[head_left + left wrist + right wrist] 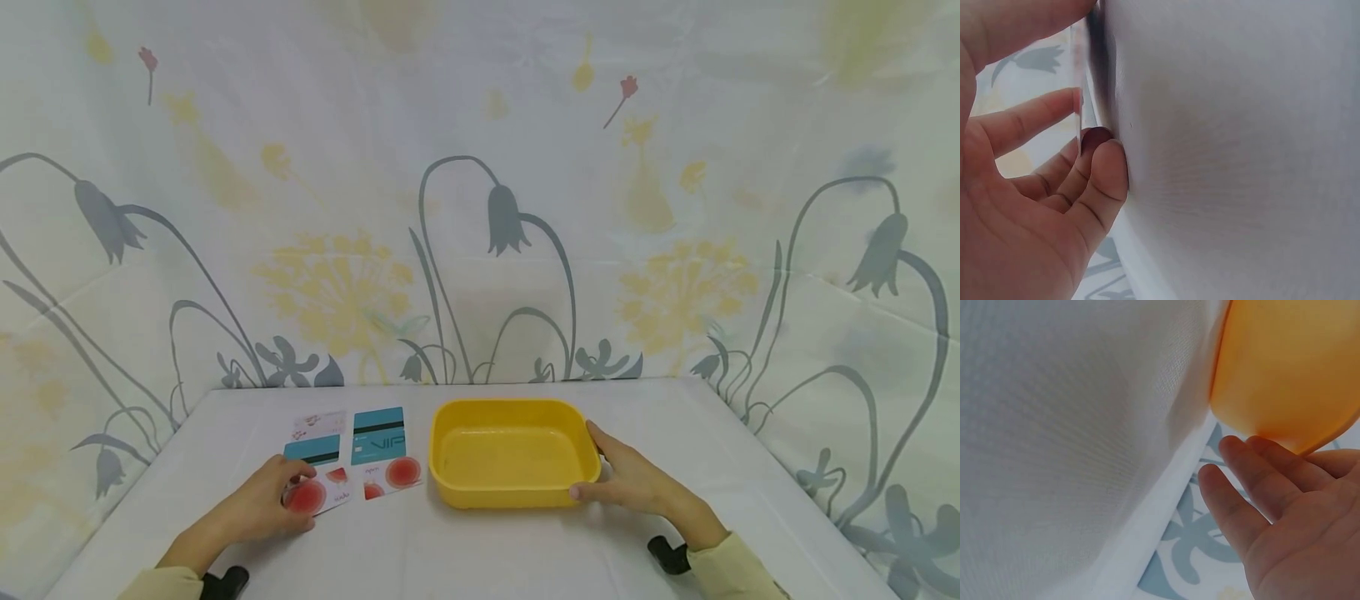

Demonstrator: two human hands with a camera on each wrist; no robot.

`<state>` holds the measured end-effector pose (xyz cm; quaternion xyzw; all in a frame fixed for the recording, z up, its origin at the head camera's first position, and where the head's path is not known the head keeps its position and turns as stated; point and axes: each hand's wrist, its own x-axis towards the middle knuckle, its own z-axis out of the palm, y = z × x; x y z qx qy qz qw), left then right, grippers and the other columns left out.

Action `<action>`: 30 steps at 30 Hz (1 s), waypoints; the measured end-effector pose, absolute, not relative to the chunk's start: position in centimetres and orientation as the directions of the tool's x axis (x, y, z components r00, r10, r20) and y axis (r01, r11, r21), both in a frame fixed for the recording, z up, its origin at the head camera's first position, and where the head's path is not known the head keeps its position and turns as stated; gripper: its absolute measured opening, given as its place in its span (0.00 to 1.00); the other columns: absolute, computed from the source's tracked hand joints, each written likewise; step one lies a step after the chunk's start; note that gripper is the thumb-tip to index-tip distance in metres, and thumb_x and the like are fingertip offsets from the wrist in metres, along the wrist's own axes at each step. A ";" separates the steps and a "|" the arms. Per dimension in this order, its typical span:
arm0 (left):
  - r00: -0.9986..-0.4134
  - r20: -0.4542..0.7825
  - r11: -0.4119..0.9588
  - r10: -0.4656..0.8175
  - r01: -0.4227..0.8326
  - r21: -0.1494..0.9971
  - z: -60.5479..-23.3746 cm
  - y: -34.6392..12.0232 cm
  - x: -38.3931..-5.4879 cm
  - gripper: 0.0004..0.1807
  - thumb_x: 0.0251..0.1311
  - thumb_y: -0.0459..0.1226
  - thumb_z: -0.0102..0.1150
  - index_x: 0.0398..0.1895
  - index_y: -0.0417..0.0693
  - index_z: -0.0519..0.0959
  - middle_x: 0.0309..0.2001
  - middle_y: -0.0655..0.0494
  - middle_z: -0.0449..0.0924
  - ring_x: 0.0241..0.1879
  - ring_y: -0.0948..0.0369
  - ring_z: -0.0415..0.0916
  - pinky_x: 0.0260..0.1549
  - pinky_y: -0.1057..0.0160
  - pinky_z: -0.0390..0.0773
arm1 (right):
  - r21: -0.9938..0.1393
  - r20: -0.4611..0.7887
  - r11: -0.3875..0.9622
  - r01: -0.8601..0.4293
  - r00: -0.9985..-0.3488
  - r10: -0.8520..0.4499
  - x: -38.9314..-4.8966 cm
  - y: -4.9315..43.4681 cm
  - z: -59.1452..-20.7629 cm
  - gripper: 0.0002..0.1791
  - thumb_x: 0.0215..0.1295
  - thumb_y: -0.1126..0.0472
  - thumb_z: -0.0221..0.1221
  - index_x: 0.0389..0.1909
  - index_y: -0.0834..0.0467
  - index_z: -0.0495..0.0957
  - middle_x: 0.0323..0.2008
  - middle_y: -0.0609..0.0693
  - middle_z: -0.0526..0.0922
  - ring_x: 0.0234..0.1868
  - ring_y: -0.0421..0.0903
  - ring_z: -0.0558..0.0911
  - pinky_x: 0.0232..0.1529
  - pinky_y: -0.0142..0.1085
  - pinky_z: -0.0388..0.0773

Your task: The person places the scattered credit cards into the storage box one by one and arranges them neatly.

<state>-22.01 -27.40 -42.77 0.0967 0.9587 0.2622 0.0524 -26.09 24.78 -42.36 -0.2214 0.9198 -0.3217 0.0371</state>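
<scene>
In the head view my left hand [262, 502] pinches a white card with red circles [334, 493] by its edges, at the front of the left column of cards. The left wrist view shows this card [1079, 122] almost edge-on among the fingers of my left hand [1035, 187]. At the right end of a yellow plastic tray [513, 498], my right hand [637, 479] touches the side, thumb at the front corner. The right wrist view has the fingers of my right hand [1291, 519] spread and mostly straight against the tray [1285, 369].
Behind the held card lie a teal card with a black stripe [311, 450] and a pale flowered card [318, 423]. To their right are a teal VIP card [378, 450] and another red-circle card [390, 478]. A white-covered table [450, 554] meets a flower-printed cloth [480, 275] behind.
</scene>
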 end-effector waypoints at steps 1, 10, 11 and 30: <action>-0.974 -0.045 0.842 0.224 0.170 0.513 -42.8 -27.4 -22.0 0.33 0.38 0.44 0.77 0.50 0.43 0.76 0.42 0.50 0.69 0.44 0.54 0.69 0.44 0.52 0.77 | -0.605 0.076 0.696 -0.387 -0.898 -0.433 -26.1 24.8 -42.4 0.61 0.51 0.39 0.66 0.72 0.71 0.45 0.68 0.66 0.59 0.68 0.61 0.61 0.64 0.57 0.58; -0.970 -0.027 0.850 0.241 0.198 0.488 -42.6 -27.4 -21.7 0.31 0.39 0.44 0.76 0.50 0.45 0.78 0.39 0.52 0.69 0.42 0.55 0.69 0.41 0.54 0.76 | -0.596 0.071 0.706 -0.382 -0.901 -0.427 -26.1 24.8 -42.4 0.61 0.50 0.38 0.66 0.72 0.71 0.45 0.67 0.65 0.61 0.68 0.60 0.62 0.64 0.56 0.57; -0.971 -0.023 0.853 0.239 0.199 0.483 -42.6 -27.3 -21.7 0.30 0.39 0.44 0.76 0.49 0.45 0.78 0.39 0.52 0.69 0.42 0.56 0.69 0.41 0.54 0.76 | -0.596 0.070 0.708 -0.380 -0.902 -0.426 -26.1 24.7 -42.3 0.62 0.50 0.38 0.66 0.72 0.71 0.45 0.67 0.66 0.61 0.68 0.60 0.62 0.64 0.56 0.57; -0.931 0.180 0.815 0.316 0.364 0.451 -42.0 -26.4 -22.2 0.26 0.43 0.45 0.74 0.47 0.47 0.80 0.37 0.59 0.71 0.39 0.60 0.65 0.37 0.58 0.71 | -0.627 0.080 0.682 -0.376 -0.902 -0.425 -26.3 24.7 -42.5 0.61 0.51 0.39 0.67 0.72 0.71 0.45 0.69 0.67 0.58 0.67 0.59 0.63 0.64 0.55 0.58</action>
